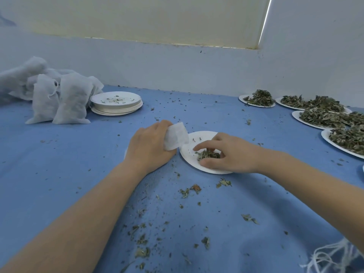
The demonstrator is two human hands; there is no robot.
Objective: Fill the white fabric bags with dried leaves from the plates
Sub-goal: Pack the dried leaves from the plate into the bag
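The white fabric bag (pixel 175 136) sits at the rim of a paper plate (pixel 204 168), held in the left hand (pixel 149 146), whose grip is closed around it. On the plate, the right hand (pixel 230 152) curls its fingers over the last small heap of dried leaves (pixel 206 154), gathering it. To do this well, I'd pinch the whole heap together, keep the bag's mouth wide and over the plate so crumbs fall back there. Filled bags (pixel 59 101) and stacked empty plates (pixel 117 103) lie far left; heaped plates (pixel 323 117) wait right on the blue-covered table (pixel 59 174).
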